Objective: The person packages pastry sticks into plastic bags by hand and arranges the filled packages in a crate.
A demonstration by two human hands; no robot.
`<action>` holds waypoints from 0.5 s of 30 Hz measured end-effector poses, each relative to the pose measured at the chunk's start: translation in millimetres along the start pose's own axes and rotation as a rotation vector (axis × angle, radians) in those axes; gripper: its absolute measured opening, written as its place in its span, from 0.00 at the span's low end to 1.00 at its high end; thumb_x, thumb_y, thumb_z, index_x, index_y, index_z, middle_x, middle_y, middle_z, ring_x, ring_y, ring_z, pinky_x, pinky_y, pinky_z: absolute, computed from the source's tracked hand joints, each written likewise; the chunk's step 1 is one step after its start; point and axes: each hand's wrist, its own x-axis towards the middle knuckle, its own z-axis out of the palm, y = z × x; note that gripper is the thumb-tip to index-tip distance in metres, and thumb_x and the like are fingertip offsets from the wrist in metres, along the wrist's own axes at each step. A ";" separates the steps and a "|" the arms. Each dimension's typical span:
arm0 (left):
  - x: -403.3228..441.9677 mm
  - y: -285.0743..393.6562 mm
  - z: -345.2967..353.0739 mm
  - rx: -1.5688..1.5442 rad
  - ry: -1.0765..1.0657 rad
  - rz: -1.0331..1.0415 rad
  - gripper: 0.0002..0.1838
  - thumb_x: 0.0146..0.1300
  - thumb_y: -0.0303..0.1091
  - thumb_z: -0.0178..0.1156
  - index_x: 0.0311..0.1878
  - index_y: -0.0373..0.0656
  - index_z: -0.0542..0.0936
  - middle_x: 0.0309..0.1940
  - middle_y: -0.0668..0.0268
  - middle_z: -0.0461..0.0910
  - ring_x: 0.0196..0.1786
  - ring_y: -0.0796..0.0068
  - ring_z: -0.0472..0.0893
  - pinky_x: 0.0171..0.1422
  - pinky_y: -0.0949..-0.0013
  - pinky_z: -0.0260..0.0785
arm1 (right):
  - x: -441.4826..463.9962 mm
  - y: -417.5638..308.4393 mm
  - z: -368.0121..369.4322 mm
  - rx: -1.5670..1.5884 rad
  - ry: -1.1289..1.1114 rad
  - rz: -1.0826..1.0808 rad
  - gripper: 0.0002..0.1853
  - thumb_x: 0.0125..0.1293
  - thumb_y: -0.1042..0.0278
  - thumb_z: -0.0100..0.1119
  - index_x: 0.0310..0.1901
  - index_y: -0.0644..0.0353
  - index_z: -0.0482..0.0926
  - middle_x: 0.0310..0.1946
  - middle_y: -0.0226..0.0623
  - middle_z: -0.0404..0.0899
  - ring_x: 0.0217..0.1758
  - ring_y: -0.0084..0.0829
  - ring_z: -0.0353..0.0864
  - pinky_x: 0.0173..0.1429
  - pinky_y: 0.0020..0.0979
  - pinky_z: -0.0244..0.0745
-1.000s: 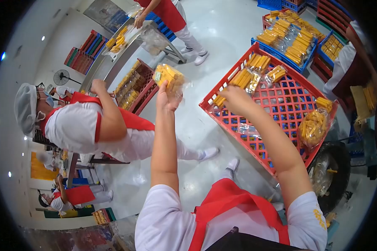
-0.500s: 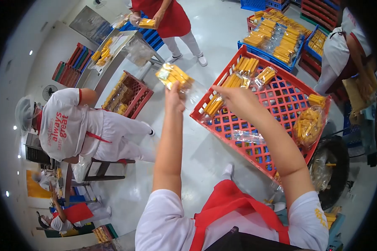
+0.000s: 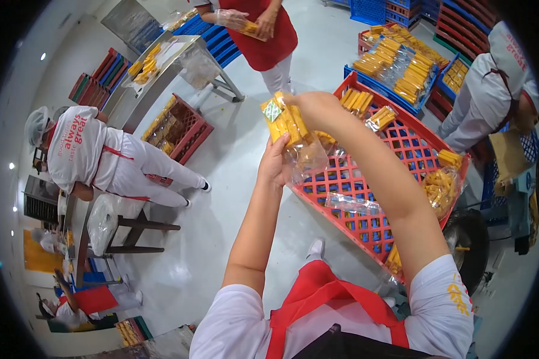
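A clear plastic pack of yellow stick-shaped snacks (image 3: pixel 288 127), with a green-and-white label, is gripped from below by my left hand (image 3: pixel 273 163). Loose plastic hangs from the pack's lower right side. My right hand (image 3: pixel 318 112) is at the pack's upper right edge; its fingers are blurred and partly hidden, so their grip is unclear. Beneath my right forearm lies a red lattice crate (image 3: pixel 395 142). Inside it are more packs of yellow sticks (image 3: pixel 357 102), a flat piece of clear plastic (image 3: pixel 352 203) and a bag of yellow pieces (image 3: pixel 442 190).
Ahead, a person in a red apron (image 3: pixel 260 36) holds a pack. Another person (image 3: pixel 93 149) stands at left, and one (image 3: pixel 491 90) at right. A blue crate of packs (image 3: pixel 395 72) sits beyond mine. A dark red crate (image 3: pixel 188 134) rests on the floor.
The pack in my left hand has moved right and nearer the crate. My right hand has moved from over the crate up to the pack. The person ahead has shifted right.
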 end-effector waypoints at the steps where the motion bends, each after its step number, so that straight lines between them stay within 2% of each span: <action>1: 6.0 -0.7 -8.3 -0.007 0.008 0.007 0.21 0.59 0.33 0.50 0.56 0.42 0.63 0.49 0.60 0.70 0.51 0.64 0.71 0.54 0.57 0.64 | -6.9 -7.3 -3.8 -0.021 -0.057 0.009 0.18 0.57 0.68 0.44 0.50 0.45 0.73 0.38 0.37 0.78 0.42 0.36 0.77 0.41 0.35 0.71; 4: 17.3 -4.2 -28.5 -0.113 -0.083 -0.051 0.21 0.60 0.36 0.49 0.56 0.41 0.63 0.51 0.58 0.69 0.53 0.61 0.69 0.57 0.55 0.61 | -20.3 -17.2 -0.3 -0.045 -0.099 -0.009 0.18 0.57 0.69 0.44 0.51 0.45 0.72 0.38 0.38 0.78 0.42 0.36 0.77 0.41 0.36 0.71; 6: 20.0 -2.8 -29.2 -0.223 -0.167 -0.107 0.23 0.60 0.32 0.49 0.59 0.44 0.58 0.52 0.60 0.67 0.53 0.63 0.70 0.55 0.56 0.66 | -16.7 -17.9 -0.6 -0.050 -0.071 -0.023 0.19 0.57 0.69 0.45 0.51 0.45 0.72 0.38 0.38 0.78 0.42 0.36 0.77 0.41 0.36 0.71; 8: 19.2 -5.2 -23.4 -0.230 -0.154 -0.104 0.23 0.60 0.32 0.49 0.58 0.44 0.59 0.52 0.59 0.67 0.53 0.63 0.70 0.55 0.57 0.66 | -7.3 -14.1 -2.7 0.007 -0.039 0.074 0.23 0.57 0.71 0.39 0.55 0.42 0.68 0.37 0.42 0.77 0.40 0.39 0.77 0.42 0.36 0.71; 10: 20.3 -7.5 -19.8 -0.233 -0.145 -0.102 0.22 0.60 0.32 0.49 0.58 0.43 0.59 0.52 0.59 0.67 0.53 0.63 0.70 0.55 0.57 0.65 | -1.2 -6.4 2.2 0.007 -0.015 0.095 0.23 0.58 0.70 0.39 0.56 0.42 0.68 0.36 0.42 0.77 0.40 0.39 0.77 0.41 0.36 0.71; 12: 22.9 -9.2 -19.1 -0.169 -0.141 -0.069 0.23 0.60 0.38 0.49 0.57 0.40 0.62 0.52 0.57 0.68 0.52 0.59 0.69 0.58 0.54 0.60 | -2.9 -5.3 -0.4 0.006 0.008 0.112 0.23 0.58 0.69 0.39 0.56 0.41 0.67 0.36 0.42 0.77 0.40 0.39 0.77 0.41 0.36 0.71; 15: 25.1 -7.6 -25.0 -0.177 -0.170 -0.101 0.22 0.60 0.38 0.50 0.56 0.40 0.63 0.51 0.57 0.69 0.52 0.60 0.70 0.58 0.55 0.61 | -21.6 -11.7 -5.8 -0.031 -0.072 0.127 0.23 0.57 0.70 0.41 0.57 0.42 0.66 0.35 0.41 0.78 0.39 0.39 0.77 0.40 0.36 0.71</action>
